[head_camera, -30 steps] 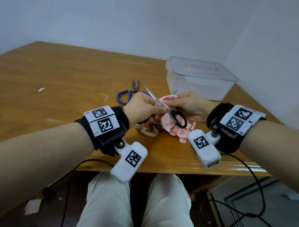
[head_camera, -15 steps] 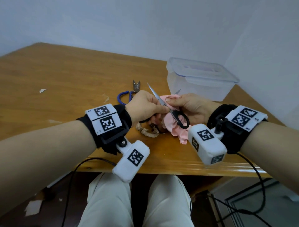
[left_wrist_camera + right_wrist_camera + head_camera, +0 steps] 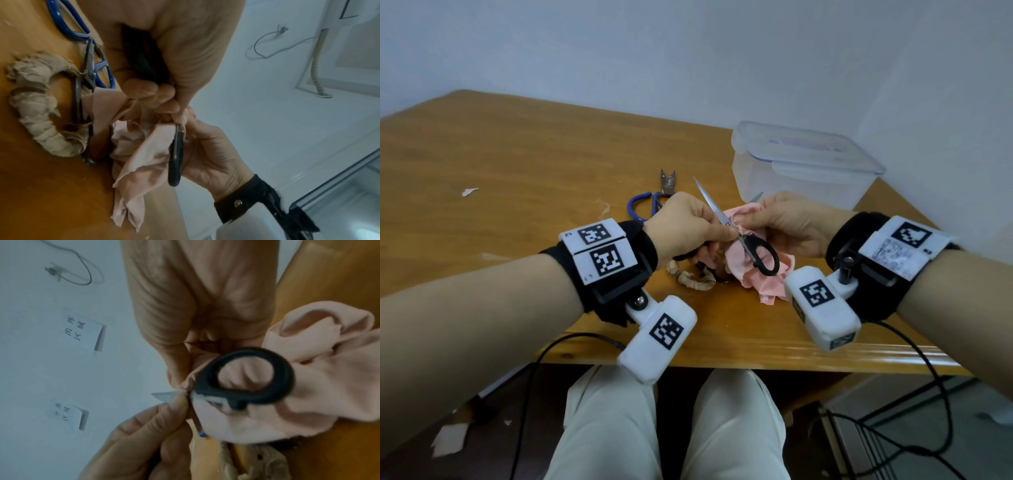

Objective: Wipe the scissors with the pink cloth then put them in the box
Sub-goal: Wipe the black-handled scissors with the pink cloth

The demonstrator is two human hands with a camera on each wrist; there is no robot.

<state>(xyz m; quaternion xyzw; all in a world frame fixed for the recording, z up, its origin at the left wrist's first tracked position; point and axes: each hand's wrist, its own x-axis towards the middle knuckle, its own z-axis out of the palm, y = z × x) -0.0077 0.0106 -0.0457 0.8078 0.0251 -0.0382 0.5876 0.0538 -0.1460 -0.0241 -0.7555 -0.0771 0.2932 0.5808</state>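
Observation:
Black-handled scissors (image 3: 763,256) are held open above the table, one blade pointing up and to the far left. My left hand (image 3: 726,234) grips them near the pivot, with one black handle inside its curled fingers (image 3: 156,91). My right hand (image 3: 743,222) pinches the pink cloth (image 3: 767,284) around the other blade, close to the pivot. The free handle loop (image 3: 285,379) hangs in front of the bunched pink cloth (image 3: 329,386). The clear plastic box (image 3: 801,161) stands behind my right hand with its lid on.
Blue-handled scissors (image 3: 642,205) and small metal snips (image 3: 667,180) lie behind my left hand. A pair with cloth-wrapped handles (image 3: 691,277) lies under my hands. The table's front edge (image 3: 722,356) is close below my wrists. Walls stand behind and to the right.
Both hands have shifted slightly to the right with the scissors and cloth. The right hand has worked the cloth along the blade near the pivot. Both grips are unchanged.

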